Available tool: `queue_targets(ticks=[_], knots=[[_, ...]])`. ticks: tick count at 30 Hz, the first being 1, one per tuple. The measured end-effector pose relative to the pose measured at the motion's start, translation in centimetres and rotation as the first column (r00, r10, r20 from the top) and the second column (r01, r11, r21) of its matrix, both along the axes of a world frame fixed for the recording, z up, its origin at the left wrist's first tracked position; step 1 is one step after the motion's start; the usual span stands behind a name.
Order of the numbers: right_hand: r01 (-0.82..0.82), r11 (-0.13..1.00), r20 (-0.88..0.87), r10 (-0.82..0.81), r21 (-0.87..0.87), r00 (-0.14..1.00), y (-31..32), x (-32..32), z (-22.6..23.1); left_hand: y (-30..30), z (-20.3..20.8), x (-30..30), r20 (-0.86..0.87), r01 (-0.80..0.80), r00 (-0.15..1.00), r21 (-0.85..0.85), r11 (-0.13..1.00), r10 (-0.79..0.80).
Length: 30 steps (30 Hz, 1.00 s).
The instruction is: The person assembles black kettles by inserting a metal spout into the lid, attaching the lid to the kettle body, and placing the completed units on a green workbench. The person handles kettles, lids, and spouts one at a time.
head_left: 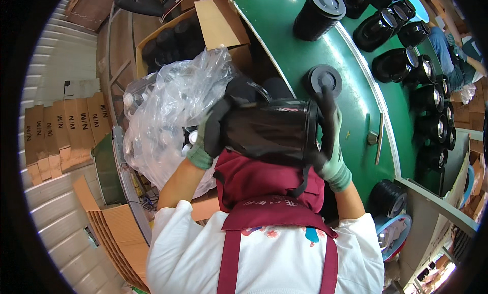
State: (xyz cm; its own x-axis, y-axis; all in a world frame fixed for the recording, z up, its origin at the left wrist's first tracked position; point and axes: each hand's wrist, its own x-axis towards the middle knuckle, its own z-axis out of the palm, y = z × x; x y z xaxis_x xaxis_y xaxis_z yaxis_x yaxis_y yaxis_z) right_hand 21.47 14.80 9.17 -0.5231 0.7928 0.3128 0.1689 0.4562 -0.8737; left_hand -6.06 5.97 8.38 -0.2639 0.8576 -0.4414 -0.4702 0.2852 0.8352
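A large glossy black jar [267, 131] lies sideways across my lap, in front of the maroon apron. My left hand [214, 128], in a dark-palmed green glove, is wrapped round the jar's left end. At the jar's right, rimmed end, my gloved right hand [329, 136] presses along the edge; its far fingertips reach near a round black lid [325, 80] on the green table. Whether the fingers also hold a small part there is hidden. A thin dark strap or wire hangs below the jar's right end.
A tall stack of black lids [317, 17] stands on the green table [356, 106]. Several black jars [394, 65] crowd its right side. To the left are a clear plastic bag [173, 100] and an open carton [218, 24]. A blue basin [399, 238] sits at lower right.
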Motion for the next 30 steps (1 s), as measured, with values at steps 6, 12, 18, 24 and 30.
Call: queue_targets(ticks=[6,12,18,24,30], knots=[[-0.13,0.959,-0.125,0.166,0.252,0.978,-1.9,1.0,-1.5,-0.7,-1.3,0.3,0.454,0.066,0.891,-0.184,0.981,0.025],[0.171,0.859,-0.272,-0.333,-0.482,0.903,-3.5,-2.0,-4.5,-0.4,3.6,3.9,-0.444,-0.001,0.888,0.262,0.965,0.121],[-0.308,0.448,-0.441,-0.228,-0.839,0.868,-3.6,0.5,-10.2,-0.1,7.0,4.5,-0.821,0.507,0.547,0.169,0.845,-0.164],[-0.221,0.956,-0.024,0.221,-0.195,0.975,-5.5,-0.8,-10.7,-1.8,5.6,3.8,-0.796,0.532,0.602,0.341,0.775,-0.063],[-0.052,0.882,-0.014,0.051,-0.469,0.999,-4.4,0.7,-8.2,-2.2,5.4,2.7,-0.813,0.529,0.577,0.299,0.794,-0.078]])
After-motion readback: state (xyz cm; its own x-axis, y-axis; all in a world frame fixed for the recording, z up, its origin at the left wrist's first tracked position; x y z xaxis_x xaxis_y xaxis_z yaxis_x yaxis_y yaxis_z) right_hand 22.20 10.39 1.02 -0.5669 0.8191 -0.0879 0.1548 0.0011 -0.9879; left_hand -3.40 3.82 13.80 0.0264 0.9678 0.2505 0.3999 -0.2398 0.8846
